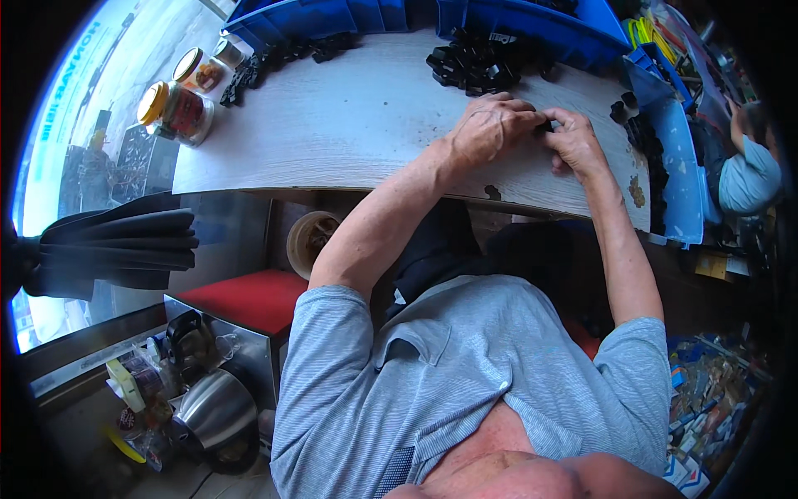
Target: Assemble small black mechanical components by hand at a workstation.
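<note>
Both hands meet over the right half of the pale wood-grain table [332, 125]. A small black part [546, 126], too covered to name, sits between their fingertips. My left hand [496, 125] is closed, its fingers reaching right to the part. From the other side my right hand [573, 140] pinches it with thumb and forefinger. Just beyond my left hand lies a heap of black plastic parts [474, 65]. More black parts [266, 62] trail along the table's far left side.
Blue bins [532, 33] line the far edge, and another blue bin [677, 158] stands at the right. Jars with a yellow lid [179, 112] and a pale lid [199, 71] are at left. Below sit a bucket [303, 241] and a steel kettle [216, 412]. A person [748, 175] is at far right.
</note>
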Demonstrator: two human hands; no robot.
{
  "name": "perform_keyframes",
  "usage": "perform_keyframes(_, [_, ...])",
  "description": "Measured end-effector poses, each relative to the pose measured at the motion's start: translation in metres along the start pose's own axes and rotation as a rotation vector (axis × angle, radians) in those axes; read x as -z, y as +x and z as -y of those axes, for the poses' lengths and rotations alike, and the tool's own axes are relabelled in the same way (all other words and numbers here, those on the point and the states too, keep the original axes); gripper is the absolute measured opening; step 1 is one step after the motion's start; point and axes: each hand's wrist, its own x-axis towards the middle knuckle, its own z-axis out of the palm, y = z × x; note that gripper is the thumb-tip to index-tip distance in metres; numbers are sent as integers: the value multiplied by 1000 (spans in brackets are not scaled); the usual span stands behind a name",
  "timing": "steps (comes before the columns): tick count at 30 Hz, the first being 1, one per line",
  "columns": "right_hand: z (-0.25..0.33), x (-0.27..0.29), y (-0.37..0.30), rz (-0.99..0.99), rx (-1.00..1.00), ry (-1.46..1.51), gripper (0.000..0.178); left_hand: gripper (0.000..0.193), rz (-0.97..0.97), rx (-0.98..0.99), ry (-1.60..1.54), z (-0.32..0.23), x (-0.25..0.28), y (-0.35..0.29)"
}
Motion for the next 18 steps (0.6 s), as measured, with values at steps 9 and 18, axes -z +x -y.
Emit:
perform_keyframes(9, [4,-1,-2,-38,13,-109,34,38,2,33,35,5,-4,-1])
perform_keyframes(18, [2,-1,-3,-13,57,-40,34,41,84,24,81,1,-3,-6])
